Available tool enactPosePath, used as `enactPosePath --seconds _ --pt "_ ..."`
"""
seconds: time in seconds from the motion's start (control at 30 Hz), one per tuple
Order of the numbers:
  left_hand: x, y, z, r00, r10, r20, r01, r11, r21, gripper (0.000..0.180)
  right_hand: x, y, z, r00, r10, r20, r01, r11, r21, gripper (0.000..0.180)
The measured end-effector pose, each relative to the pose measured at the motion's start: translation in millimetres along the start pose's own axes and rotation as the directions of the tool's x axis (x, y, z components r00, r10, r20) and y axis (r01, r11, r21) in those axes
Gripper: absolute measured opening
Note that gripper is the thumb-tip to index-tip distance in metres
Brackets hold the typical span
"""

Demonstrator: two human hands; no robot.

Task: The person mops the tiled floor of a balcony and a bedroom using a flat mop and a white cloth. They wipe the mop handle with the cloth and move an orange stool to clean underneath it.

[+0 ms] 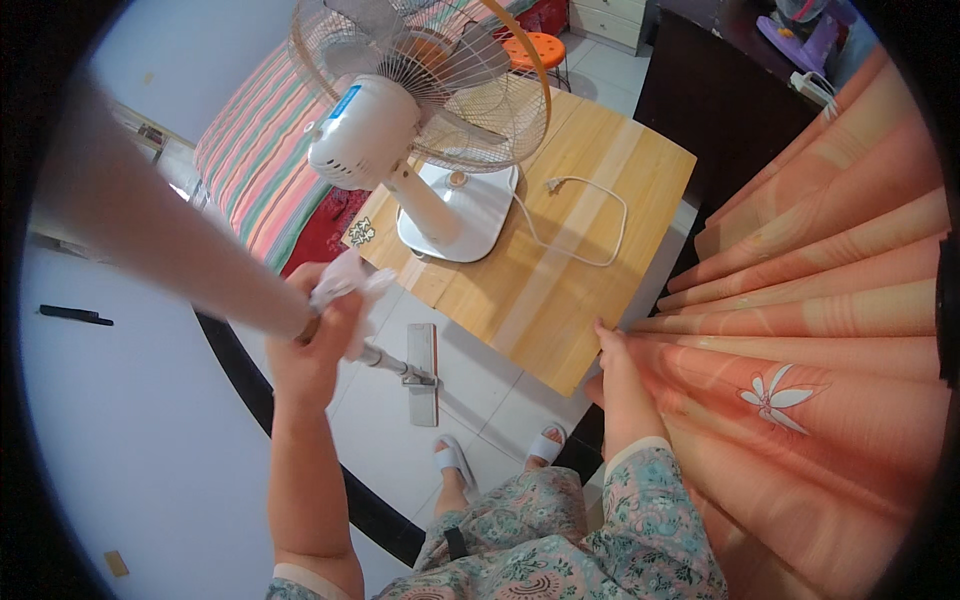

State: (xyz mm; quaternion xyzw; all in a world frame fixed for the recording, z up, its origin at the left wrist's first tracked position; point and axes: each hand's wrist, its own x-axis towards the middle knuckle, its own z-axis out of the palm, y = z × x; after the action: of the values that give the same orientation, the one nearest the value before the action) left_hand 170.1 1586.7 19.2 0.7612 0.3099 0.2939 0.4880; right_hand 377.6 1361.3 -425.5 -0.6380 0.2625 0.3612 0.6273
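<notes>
My left hand [325, 345] is closed around the pole of a flat mop [423, 385], with a crumpled white cloth or tissue [345, 280] bunched in the same grip. The pole's near end looms large and blurred at upper left; its grey head rests on the white floor tiles. My right hand [612, 348] holds the near right edge of a light wooden table [570, 310], thumb on top and the other fingers mostly hidden. On that table stands a white electric fan [365, 130], its cord and plug [600, 262] lying loose beside the base.
Orange curtains [800, 340] hang close along my right. Behind the table are a striped bed [265, 130], an orange stool [535, 50] and a dark cabinet [720, 100] bearing a purple object [800, 45]. A pale wall [150, 420] with a black base strip runs on the left.
</notes>
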Motion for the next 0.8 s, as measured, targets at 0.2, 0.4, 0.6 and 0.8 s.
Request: enactPosePath --seconds 0.2,0.4,0.6,0.8 --pt "24 9 26 0.997 -0.045 0.059 0.046 0.999 -0.019 0.014 3 10 4 0.998 -0.062 0.003 0.061 0.985 0.161 0.046" --pt "57 24 -2 0.988 -0.062 0.139 0.059 0.998 0.022 0.013 -16 16 -11 0.996 -0.083 -0.018 0.084 0.971 0.225 0.042" --pt "121 8 -54 0.986 -0.150 0.079 0.153 0.988 -0.030 0.016 -56 -24 -12 0.982 -0.081 -0.169 0.101 0.988 0.113 0.033" --pt "160 -14 -98 0.990 -0.137 -0.026 0.137 0.990 -0.016 0.019 -35 -34 -34 0.948 -0.211 -0.240 0.201 0.977 -0.064 0.034"
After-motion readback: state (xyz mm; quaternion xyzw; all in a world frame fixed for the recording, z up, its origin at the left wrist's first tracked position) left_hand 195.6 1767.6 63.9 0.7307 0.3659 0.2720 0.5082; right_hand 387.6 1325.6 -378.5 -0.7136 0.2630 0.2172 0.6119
